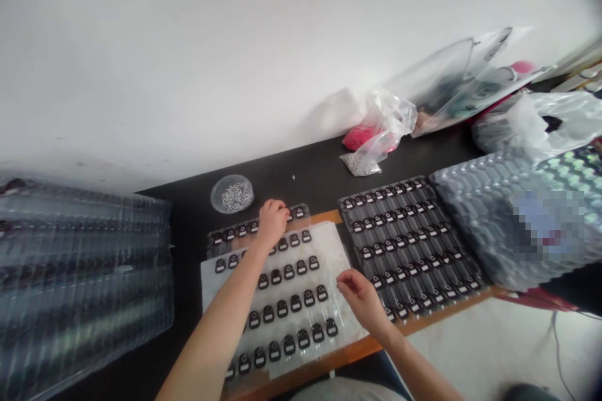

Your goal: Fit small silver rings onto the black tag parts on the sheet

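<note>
My left hand [273, 219] reaches over the back row of a clear plastic tray [329, 263] with white paper beneath much of it. Its fingers are bent and close together at the black pieces there; their tips are partly hidden. Rows of small black pieces [288, 270], each with a ring mark and a white label patch, lie in this tray. My right hand [362, 297] hovers by the tray's right side, thumb and forefinger drawn together. Anything between them is too small to make out. A round clear dish [232, 194] of small silvery bits stands behind the tray.
A second tray [409, 241] of black pieces lies to the right. Beyond it are stacked clear trays [493, 219]. A tall tray stack [84, 282] fills the left. Plastic bags [376, 131] with red and silvery contents rest near the wall [211, 62].
</note>
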Demonstrator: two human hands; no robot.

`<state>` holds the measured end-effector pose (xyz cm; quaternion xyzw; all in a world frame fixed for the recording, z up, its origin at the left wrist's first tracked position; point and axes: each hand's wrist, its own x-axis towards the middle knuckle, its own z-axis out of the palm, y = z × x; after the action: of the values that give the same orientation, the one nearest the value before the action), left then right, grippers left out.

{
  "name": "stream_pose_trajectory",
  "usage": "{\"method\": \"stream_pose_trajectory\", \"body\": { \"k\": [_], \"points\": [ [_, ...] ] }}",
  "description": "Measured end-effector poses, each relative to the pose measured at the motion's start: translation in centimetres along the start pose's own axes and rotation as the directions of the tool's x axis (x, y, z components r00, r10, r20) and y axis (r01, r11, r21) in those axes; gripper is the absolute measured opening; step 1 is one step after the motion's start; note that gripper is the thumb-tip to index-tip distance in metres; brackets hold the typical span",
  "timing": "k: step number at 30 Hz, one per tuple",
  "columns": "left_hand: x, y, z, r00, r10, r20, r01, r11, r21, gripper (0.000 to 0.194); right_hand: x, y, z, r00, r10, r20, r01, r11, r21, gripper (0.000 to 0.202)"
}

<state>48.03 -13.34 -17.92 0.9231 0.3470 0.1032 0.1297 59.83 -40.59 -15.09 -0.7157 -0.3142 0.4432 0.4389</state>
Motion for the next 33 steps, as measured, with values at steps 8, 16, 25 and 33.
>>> {"method": "stream_pose_trajectory", "body": {
  "k": [8,16,25,33],
  "points": [
    [0.0,0.1,0.1,0.999,0.038,-0.016,-0.037,0.999,0.036,0.017,-0.2,0.5,0.0,1.0,-0.005,-0.002,0.005,1.0,0.0,0.01],
    [-2.2,-0.3,-1.9,0.985,-0.023,-0.172,0.02,1.0,-0.018,0.018,-0.2,0.5,0.1,1.0,-0.025,0.001,0.025,1.0,-0.005,0.012],
    [-0.8,-9.3,-6.5,0.93,-0.316,-0.191,0.343,0.93,0.13,0.026,-0.7,0.3,0.8,1.0,-0.016,0.015,0.016,1.0,-0.024,0.017],
    [2.2,-11.2,-6.1,0.89,-0.363,0.277,0.288,0.917,0.277,0.019,-1.1,-0.2,1.7,1.0,0.006,0.005,-0.006,0.999,-0.046,0.016]
  ]
}}
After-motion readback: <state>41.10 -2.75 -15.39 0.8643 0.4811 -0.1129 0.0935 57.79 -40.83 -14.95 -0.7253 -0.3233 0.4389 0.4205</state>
